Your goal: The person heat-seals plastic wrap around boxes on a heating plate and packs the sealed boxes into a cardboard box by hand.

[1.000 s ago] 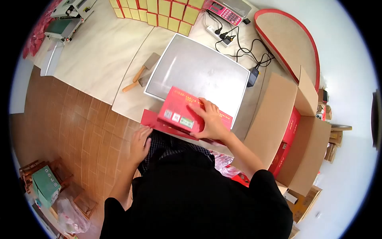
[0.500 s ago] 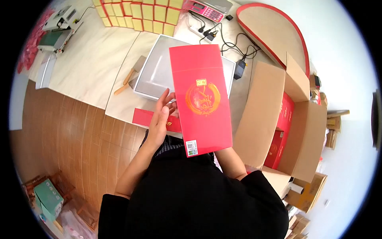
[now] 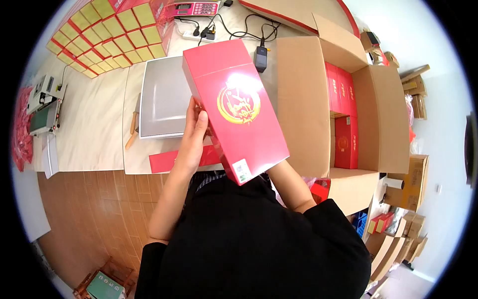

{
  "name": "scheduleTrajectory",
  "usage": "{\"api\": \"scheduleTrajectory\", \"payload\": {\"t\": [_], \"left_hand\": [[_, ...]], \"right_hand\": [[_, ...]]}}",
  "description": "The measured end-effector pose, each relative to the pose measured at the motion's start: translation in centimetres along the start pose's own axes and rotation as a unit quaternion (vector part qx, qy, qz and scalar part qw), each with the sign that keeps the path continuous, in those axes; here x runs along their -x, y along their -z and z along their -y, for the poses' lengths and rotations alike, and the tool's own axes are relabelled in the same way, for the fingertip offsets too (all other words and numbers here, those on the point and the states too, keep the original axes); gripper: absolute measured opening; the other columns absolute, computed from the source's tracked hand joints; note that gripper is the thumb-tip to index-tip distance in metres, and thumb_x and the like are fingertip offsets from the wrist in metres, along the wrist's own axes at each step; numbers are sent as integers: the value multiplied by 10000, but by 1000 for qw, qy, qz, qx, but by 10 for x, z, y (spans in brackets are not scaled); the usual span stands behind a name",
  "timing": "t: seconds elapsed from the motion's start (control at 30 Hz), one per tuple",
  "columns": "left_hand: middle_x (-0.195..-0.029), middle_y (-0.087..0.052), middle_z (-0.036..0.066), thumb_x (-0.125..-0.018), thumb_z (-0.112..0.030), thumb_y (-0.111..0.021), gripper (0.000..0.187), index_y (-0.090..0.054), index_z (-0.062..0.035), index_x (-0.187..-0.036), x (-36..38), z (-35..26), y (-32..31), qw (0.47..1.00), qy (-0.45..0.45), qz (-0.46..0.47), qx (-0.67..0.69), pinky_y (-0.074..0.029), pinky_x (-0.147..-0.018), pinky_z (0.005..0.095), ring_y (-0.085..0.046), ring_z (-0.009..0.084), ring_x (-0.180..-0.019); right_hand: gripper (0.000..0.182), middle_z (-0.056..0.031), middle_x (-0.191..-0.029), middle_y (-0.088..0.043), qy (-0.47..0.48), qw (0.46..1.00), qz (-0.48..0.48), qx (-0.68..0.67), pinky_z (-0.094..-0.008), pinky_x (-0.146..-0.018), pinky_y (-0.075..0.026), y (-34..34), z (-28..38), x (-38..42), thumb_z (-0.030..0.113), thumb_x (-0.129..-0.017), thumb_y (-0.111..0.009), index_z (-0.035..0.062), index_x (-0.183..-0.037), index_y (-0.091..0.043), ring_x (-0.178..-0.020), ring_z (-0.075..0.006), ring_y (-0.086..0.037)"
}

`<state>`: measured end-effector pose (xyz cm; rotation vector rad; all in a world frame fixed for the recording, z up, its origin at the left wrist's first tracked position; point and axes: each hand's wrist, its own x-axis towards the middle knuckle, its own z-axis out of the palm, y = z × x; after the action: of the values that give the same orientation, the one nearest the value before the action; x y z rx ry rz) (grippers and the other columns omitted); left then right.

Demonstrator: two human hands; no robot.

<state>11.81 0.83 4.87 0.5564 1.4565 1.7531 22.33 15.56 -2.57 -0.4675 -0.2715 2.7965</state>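
Observation:
In front of my body is a tall red gift box [image 3: 239, 107], tilted, with a gold ring emblem and a white sticker in its lower corner. My left hand [image 3: 193, 137] is on its left side, thumb at the edge and fingers partly hidden by the box. My right forearm [image 3: 293, 187] runs under the box's lower right end; the right hand is hidden behind the box, bearing it from beneath. Beyond it on the table lies a shallow grey tray [image 3: 164, 99] with a white rim. A flat red box [image 3: 164, 162] lies at the table's front edge.
At right stands an open carton [image 3: 303, 99] holding several red boxes [image 3: 346, 142]. Stacked red-and-yellow boxes [image 3: 112, 40] fill the back left. A power adapter [image 3: 260, 59], cables, a pink scale [image 3: 196, 8] and a wooden-handled tool [image 3: 132, 130] are on the table.
My left hand has moved from beside the gift box onto its left side. The box has turned, showing its side face. The view has swung right, showing more of the carton.

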Motion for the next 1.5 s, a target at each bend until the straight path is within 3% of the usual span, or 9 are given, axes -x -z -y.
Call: {"api": "scheduleTrajectory", "payload": {"t": [0.23, 0.33, 0.4, 0.53, 0.73, 0.83, 1.3, 1.4, 1.5], "left_hand": [[-1486, -223, 142, -974, -558, -281, 773, 11, -64, -1492, -8, -15, -12, 999, 33, 23, -17, -418, -936, 347, -395, 231, -1259], [-1500, -242, 127, -987, -531, -267, 701, -133, -56, -1484, -13, -26, -11, 858, 146, 17, 493, -245, -1107, 349, -253, 224, -1373], [-1548, 19, 173, -982, -545, -240, 788, 54, -1, -1469, -9, -3, -15, 999, 3, 32, -31, -168, -1133, 364, 3, 270, -1432], [-1443, -329, 155, -973, -572, -255, 747, -231, 7, -1445, -5, 3, -12, 999, 24, -24, 21, -295, -1072, 316, -337, 210, -1314], [-1336, -468, 144, -980, -568, -212, 736, -359, 25, -1389, -3, -6, -6, 989, 92, -74, -92, -333, -1030, 301, -433, 198, -1230], [-1502, -226, 176, -1010, -455, -207, 657, -195, 33, -1449, -13, -10, -9, 991, -87, 6, -98, -136, -1139, 359, -161, 269, -1409], [-1500, -154, 243, -937, -354, -514, 873, 64, 47, -1454, -21, -11, -32, 995, -80, 10, -61, -217, -1115, 364, -223, 285, -1384], [-1441, -261, 237, -834, -152, -679, 985, 62, 58, -1448, -20, -2, -28, 997, 24, -76, 9, -392, -1007, 334, -416, 273, -1257], [-1443, -249, 216, -849, -117, -648, 939, 46, 18, -1467, -21, 26, -26, 988, -50, -145, 22, -371, -1022, 364, -375, 273, -1278]], "right_hand": [[669, -151, -1326, -494, 22, 1000, -12, -15, -402, -966, -450, 10, 10, -3, 486, -882, -495, 56, -1382, -382, -1165, -257, -528], [653, -151, -1326, -495, 22, 1000, -11, -16, -399, -965, -452, 13, 9, -6, 472, -892, -488, 54, -1382, -382, -1163, -253, -529], [643, -151, -1326, -495, 22, 1000, -12, -17, -397, -964, -453, 15, 10, -6, 463, -898, -484, 52, -1382, -381, -1162, -251, -531], [623, -151, -1326, -495, 17, 1000, -10, -18, -394, -961, -456, 17, 10, -12, 445, -910, -476, 49, -1382, -381, -1159, -247, -533], [593, -151, -1326, -495, 4, 1000, -5, -21, -388, -958, -461, 20, 9, -15, 418, -929, -463, 44, -1382, -381, -1155, -240, -536], [578, -152, -1326, -496, 1, 1000, -3, -25, -386, -956, -463, 24, 12, -15, 405, -939, -457, 42, -1382, -381, -1154, -236, -538], [508, -152, -1326, -497, -115, 991, 63, 6, -373, -948, -473, 4, 48, 6, 342, -982, -427, 30, -1381, -381, -1145, -221, -546], [494, -153, -1326, -497, -86, 984, 13, 158, -371, -946, -475, -9, 65, -5, 329, -992, -421, 28, -1381, -381, -1143, -217, -547], [687, -165, -1386, -427, 85, 855, -56, 508, -360, -1049, -346, -41, 61, 0, 403, -927, -535, 15, -1437, -286, -1246, -234, -448]]}}
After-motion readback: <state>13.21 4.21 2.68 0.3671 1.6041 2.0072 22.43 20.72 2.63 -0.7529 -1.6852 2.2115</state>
